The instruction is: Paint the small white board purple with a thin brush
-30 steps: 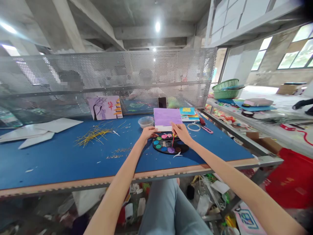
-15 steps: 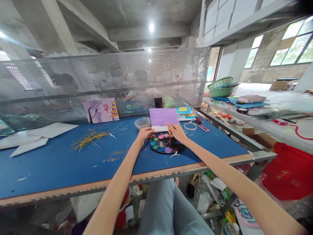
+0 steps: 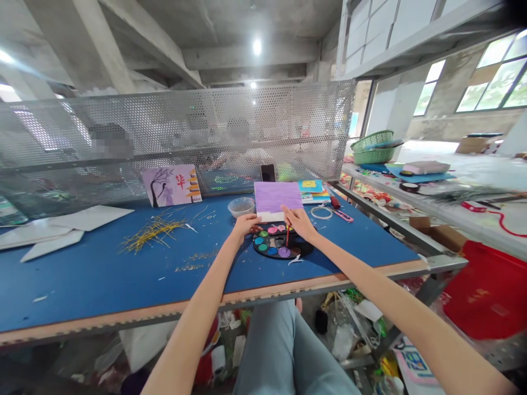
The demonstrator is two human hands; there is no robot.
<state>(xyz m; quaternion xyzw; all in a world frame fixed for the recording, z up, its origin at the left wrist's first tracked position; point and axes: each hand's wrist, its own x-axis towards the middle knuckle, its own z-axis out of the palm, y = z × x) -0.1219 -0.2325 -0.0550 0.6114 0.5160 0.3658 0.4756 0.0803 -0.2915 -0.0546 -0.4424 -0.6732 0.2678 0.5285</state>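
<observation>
Head view — blue table (image 3: 102,291), concrete room (image 3: 242,33), right grip (image 3: 298,222) clamped on paintbrush (image 3: 287,236), left (image 3: 247,224) unclear

The paint palette (image 3: 280,246) is glossy black plastic with smooth, shiny paint pans. Just above it, the thin paintbrush (image 3: 287,236) has a slick red handle. Behind the palette, the canvas board (image 3: 278,197) shows matt, faintly streaked purple paint, and behind and left of the palette sits a thin, clear plastic tub (image 3: 241,207). Under the palette, the table top (image 3: 102,291) is smooth blue, its table edge (image 3: 206,299) rough pale wood. Well beyond the palette stands a perforated metal screen (image 3: 185,112).
</observation>
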